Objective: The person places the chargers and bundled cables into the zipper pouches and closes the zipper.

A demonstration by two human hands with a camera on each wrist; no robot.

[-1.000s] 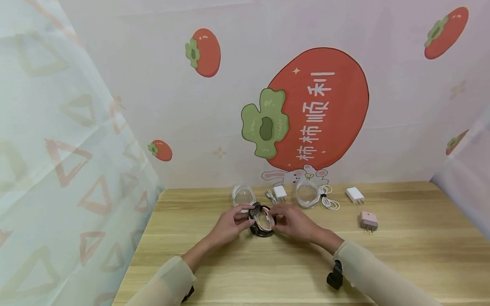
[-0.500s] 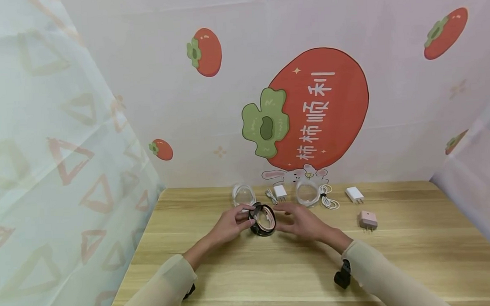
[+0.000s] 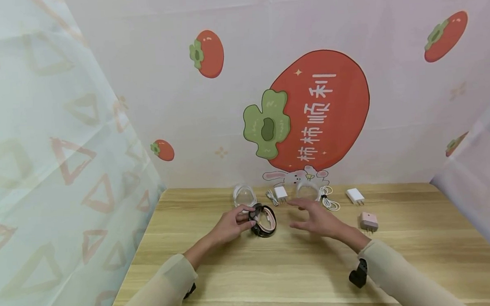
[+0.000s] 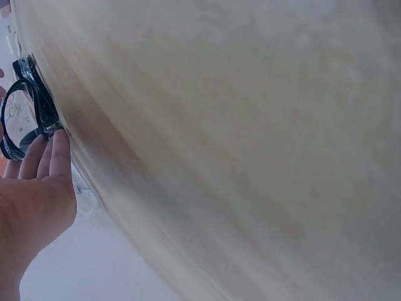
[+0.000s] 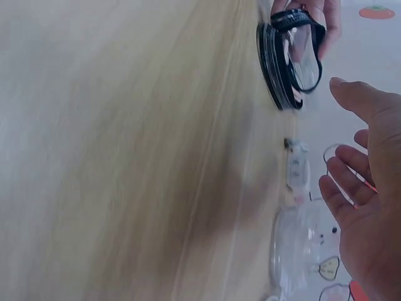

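A round clear pouch (image 3: 264, 235) with a black rim stands open on the table, and a coiled pink cable (image 3: 270, 219) lies inside it. My left hand (image 3: 231, 225) pinches the pouch's left edge, where a black flap folds back. In the left wrist view the fingers (image 4: 59, 153) meet the black rim. My right hand (image 3: 317, 218) is off to the right of the pouch, holding nothing, its fingers and thumb spread apart. The right wrist view shows a gap between the thumb and the pouch (image 5: 280, 69).
Behind the hands lie a clear round pouch (image 3: 244, 196), a short white cable (image 3: 272, 197), a white charger (image 3: 280, 193) and another clear pouch (image 3: 307, 191), partly behind the right hand. Further right are a coiled white cable (image 3: 331, 204), a white charger (image 3: 355, 195) and a pink charger (image 3: 369, 221).
My right hand has let go of the pouch's right side and moved away to the right. The left hand keeps its grip, and the pouch has stayed in place.
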